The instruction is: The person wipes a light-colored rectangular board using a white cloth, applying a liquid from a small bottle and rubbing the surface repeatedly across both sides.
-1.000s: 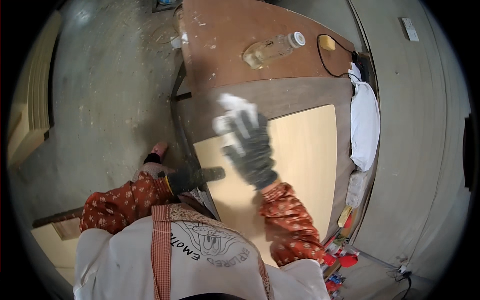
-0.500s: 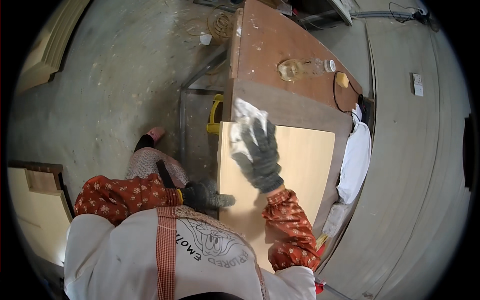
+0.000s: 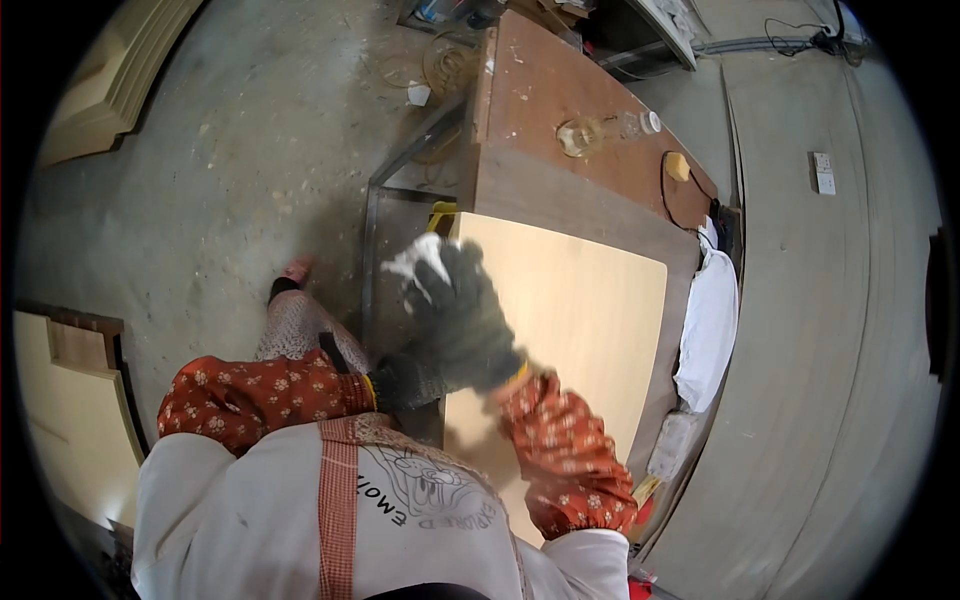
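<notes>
A pale wood-grain panel point(image 3: 580, 290) lies on the brown workbench point(image 3: 525, 90). My right hand point(image 3: 462, 320), in a dark grey glove, is closed around a crumpled white cloth point(image 3: 422, 262) at the panel's left edge. Part of the cloth sticks out past that edge. My left hand point(image 3: 408, 382), gloved alike, is low beside the same edge. Its fingers are hidden behind my right hand, so their grip does not show.
A clear bottle point(image 3: 605, 132) with a white cap lies on the bench near a yellow sponge-like block point(image 3: 677, 166) and a black cord. White cloth point(image 3: 708, 325) lies along the right side. Stacked panels point(image 3: 110, 85) stand far left; more board pieces point(image 3: 75, 420) are lower left.
My right hand has moved left and toward me with the cloth, from the panel's top to its left edge. It now covers my left hand's fingers. The view has shifted slightly.
</notes>
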Available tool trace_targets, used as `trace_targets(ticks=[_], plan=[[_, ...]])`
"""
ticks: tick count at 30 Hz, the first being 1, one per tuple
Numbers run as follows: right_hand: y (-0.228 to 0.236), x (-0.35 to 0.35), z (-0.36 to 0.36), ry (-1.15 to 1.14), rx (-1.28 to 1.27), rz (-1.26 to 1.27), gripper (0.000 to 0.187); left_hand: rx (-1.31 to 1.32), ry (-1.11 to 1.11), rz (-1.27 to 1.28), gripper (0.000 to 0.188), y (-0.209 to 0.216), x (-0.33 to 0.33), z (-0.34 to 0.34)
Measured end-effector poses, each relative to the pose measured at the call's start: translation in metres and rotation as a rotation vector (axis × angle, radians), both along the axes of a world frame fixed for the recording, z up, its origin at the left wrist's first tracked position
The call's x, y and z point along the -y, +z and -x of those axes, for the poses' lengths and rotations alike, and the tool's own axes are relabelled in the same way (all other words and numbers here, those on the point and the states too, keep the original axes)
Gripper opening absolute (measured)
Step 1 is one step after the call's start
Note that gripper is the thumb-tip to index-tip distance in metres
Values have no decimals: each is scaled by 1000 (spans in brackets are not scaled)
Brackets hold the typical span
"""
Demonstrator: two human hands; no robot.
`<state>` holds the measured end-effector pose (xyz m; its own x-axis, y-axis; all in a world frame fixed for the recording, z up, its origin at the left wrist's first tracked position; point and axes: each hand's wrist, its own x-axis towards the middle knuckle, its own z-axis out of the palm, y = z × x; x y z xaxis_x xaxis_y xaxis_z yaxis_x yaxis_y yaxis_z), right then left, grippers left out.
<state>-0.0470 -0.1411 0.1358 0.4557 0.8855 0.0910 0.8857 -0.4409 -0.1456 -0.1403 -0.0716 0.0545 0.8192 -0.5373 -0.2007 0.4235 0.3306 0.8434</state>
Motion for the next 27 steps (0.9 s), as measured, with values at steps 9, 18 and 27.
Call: trace_targets(ticks=[9, 18, 27], plan=[[-2, -29, -21, -154, 178, 4, 55, 211, 76, -7, 37, -21, 23, 40], [1, -20, 26, -114, 199, 365, 59, -293, -4, 971, 34, -4, 21, 33], [7, -69, -55, -184, 426, 730, 41, 319, -300, -349, 67, 5, -2, 21]])
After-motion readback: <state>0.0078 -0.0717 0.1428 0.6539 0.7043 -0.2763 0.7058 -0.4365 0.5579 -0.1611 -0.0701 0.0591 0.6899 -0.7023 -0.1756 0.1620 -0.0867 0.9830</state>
